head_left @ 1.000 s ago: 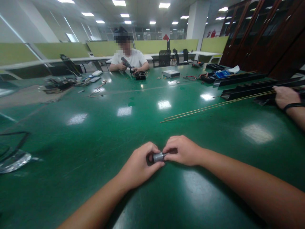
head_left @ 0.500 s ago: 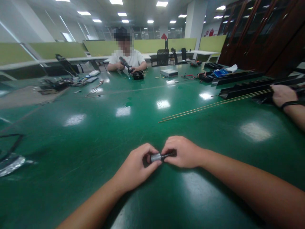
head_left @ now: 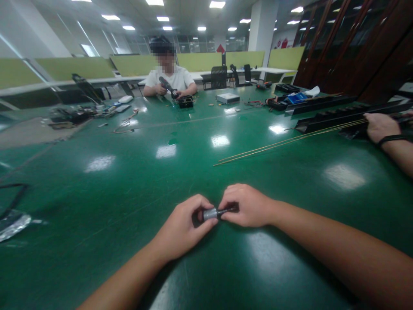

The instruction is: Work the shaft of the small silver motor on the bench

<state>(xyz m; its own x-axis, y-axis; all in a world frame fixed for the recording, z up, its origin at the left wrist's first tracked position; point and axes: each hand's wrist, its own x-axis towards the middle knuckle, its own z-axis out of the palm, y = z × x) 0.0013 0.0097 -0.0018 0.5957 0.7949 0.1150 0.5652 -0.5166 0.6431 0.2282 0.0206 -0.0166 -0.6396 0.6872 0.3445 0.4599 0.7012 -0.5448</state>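
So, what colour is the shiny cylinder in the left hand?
Silver-grey cylinder, best in head view.

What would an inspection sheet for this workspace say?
Surface: glossy green tabletop with bright reflections.
Things in hand: silver cylinder in line with a dark slim part; whether joined, unclear.
Clutter: white box toward the far side; mixed items, far left.
Hands: left hand grips the silver cylinder; right hand pinches the dark slim part; a co-worker's hand is by thin rods.
Cables: pale cable lying loosely, far left.
Surroundings: person opposite with a dark tool; yellow-green partitions, dark cabinet.

green tabletop [head_left: 122,189] (glossy) under white box [head_left: 227,98] and black channels [head_left: 309,125]
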